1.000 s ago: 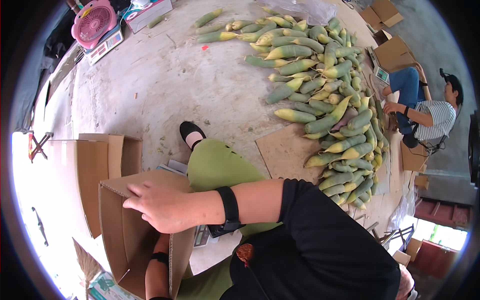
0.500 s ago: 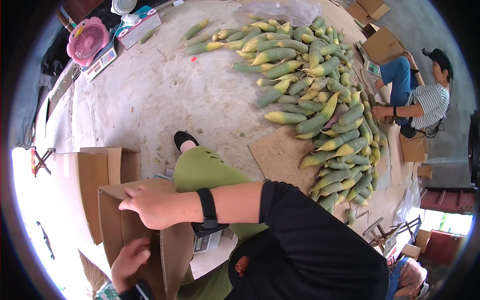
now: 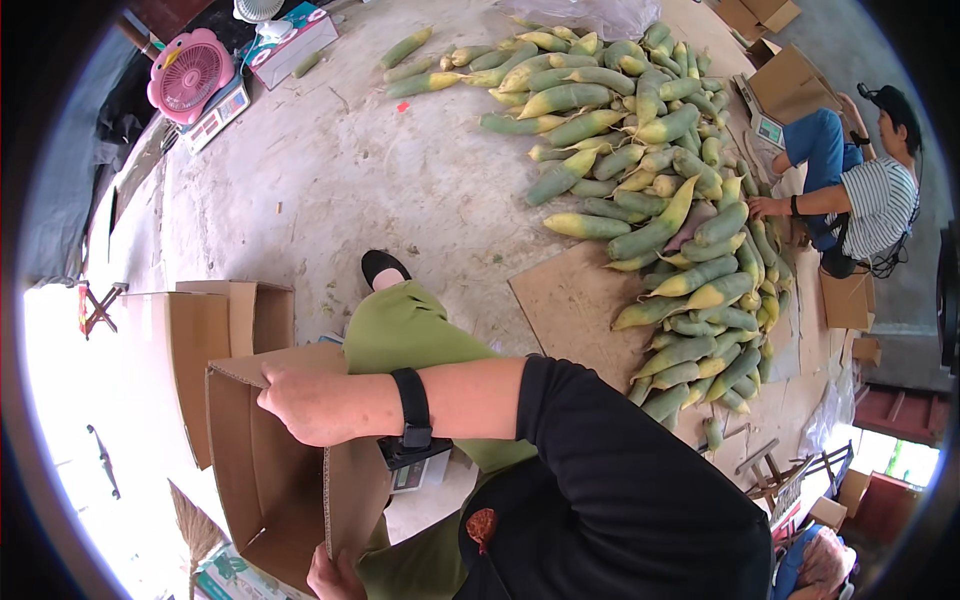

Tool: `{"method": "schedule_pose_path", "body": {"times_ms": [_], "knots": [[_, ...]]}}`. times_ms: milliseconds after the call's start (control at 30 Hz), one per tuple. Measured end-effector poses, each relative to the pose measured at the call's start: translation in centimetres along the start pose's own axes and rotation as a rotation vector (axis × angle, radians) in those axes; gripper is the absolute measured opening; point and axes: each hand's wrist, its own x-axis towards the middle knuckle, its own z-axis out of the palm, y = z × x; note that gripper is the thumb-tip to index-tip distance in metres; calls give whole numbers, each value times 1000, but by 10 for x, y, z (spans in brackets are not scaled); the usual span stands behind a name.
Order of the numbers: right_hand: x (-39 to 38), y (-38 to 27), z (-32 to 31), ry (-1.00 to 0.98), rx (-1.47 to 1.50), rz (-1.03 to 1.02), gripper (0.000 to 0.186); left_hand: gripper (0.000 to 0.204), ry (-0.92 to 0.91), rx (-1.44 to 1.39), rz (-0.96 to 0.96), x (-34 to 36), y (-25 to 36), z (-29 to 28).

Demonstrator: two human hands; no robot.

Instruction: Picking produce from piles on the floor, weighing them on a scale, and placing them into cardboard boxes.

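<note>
An open cardboard box [image 3: 262, 460] stands at my lower left, tilted so that its bare inside shows. My right hand [image 3: 315, 402], reaching across from the right with a black band on its wrist, is closed on the box's upper edge. Lower down, my left hand [image 3: 335, 573] grips the near edge of the same box, fingers partly hidden by the cardboard. Beside the box, a scale [image 3: 412, 468] shows in part under my right forearm. My green-trousered leg [image 3: 410, 330] stretches out past the box.
A large heap of green radishes [image 3: 640, 200] lies right of centre, partly on flat cardboard [image 3: 575, 300]. Another person [image 3: 870, 195] sits beyond it by a box. More cardboard boxes [image 3: 205, 340] stand at left, near a broom [image 3: 192, 520]. A pink fan [image 3: 190, 75] is at upper left.
My left hand has come out of the box's inside down to its near edge. My right hand has curled more around the upper edge. The view has shifted slightly.
</note>
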Motion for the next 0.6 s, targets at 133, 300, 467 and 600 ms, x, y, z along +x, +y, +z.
{"method": "schedule_pose_path", "body": {"times_ms": [133,300,467,600], "knots": [[0,-5,-8,25,-2,36,17,18,65,61,107,10,16,-8],[0,-6,-19,46,0,38,18,18,59,114,79,17,17,-7],[0,-10,-34,320,156,-84,17,20,98,67,45,14,15,2],[-9,3,-84,528,213,-23,20,24,186,50,157,10,9,12]]}}
